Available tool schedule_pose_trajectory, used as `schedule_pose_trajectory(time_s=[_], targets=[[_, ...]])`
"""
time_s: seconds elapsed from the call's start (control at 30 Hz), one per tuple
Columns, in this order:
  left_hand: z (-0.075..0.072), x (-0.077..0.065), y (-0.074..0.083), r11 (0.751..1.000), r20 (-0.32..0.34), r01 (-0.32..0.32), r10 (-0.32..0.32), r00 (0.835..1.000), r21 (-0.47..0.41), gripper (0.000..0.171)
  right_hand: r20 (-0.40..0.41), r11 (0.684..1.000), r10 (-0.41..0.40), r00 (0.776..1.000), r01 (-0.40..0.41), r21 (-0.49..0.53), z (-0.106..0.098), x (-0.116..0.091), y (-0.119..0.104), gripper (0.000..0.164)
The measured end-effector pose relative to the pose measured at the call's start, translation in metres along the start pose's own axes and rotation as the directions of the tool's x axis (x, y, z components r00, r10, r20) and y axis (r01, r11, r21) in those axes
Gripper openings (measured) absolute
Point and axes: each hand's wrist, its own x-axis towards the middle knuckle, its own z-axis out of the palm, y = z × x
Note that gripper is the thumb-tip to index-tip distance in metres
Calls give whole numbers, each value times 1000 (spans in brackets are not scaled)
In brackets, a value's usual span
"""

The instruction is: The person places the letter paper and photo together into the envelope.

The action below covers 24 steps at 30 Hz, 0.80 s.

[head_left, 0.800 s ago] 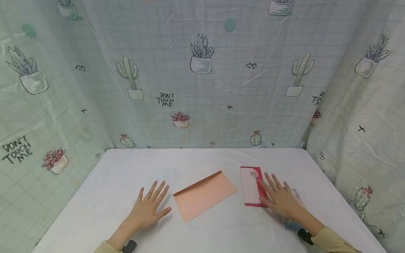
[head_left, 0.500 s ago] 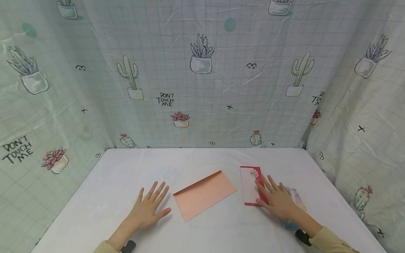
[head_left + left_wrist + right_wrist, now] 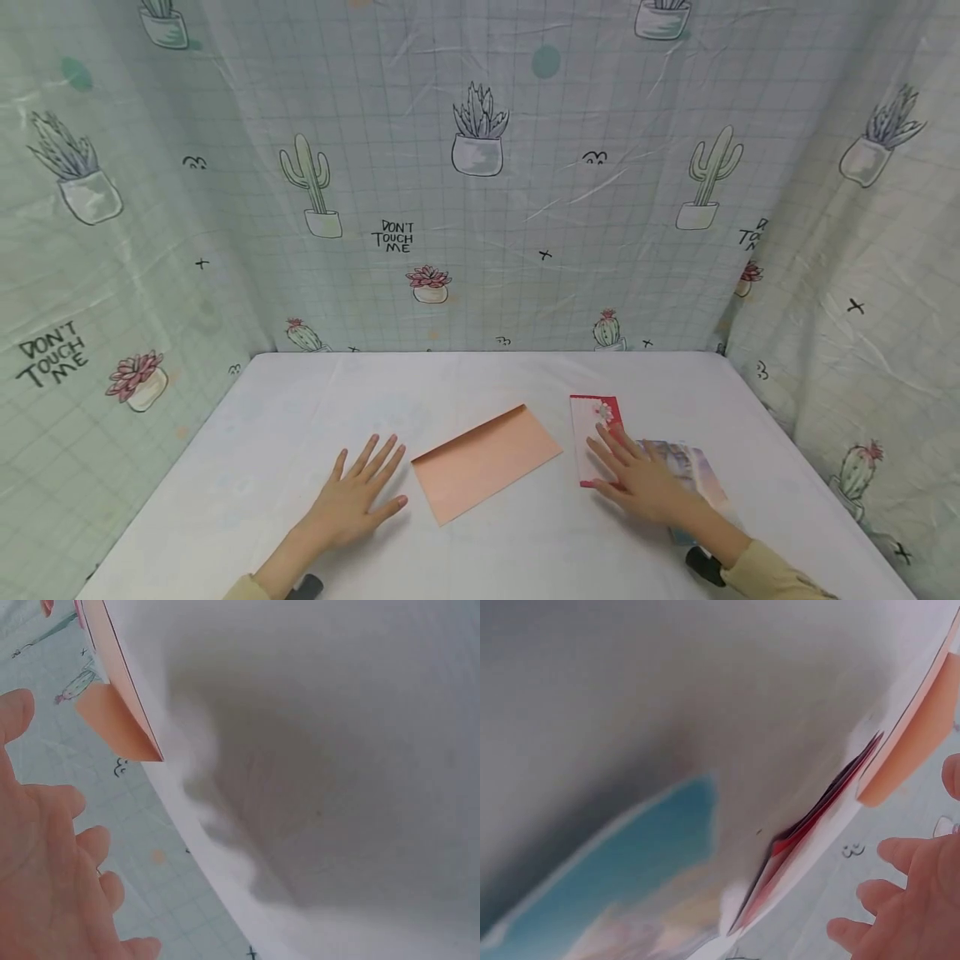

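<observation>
Peach envelope [image 3: 486,468] lies slanted on the white tabletop [image 3: 360,383] between the left hand [image 3: 350,502] and the right hand [image 3: 643,483], each grip spread wide, the right one hovering over a red-and-white card [image 3: 585,427] and partly hiding a colourful picture card [image 3: 701,471] just beside it.

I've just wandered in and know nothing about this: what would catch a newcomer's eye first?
Probably the peach envelope, lying aslant on the white table between the spread left hand and right hand. In the head view, the right hand partly covers a red-and-white card, with a colourful card farther right. Behind hangs a curtain printed with potted plants.
</observation>
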Motion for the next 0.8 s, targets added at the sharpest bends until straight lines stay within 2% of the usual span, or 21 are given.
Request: schedule_pose_trajectory(time_s=[0.3,0.5,0.8], targets=[[0,-2,8,999,16,-8,9,1000,-41,67,12,999,-30,999,30,26,3,7,-13,60],[-2,-1,17,999,44,-40,41,998,-20,68,59,996,-35,998,30,83,5,9,-20,57],[-1,1,28,997,46,-77,77,996,-14,67,93,990,-71,993,58,128,2,15,-28,55]])
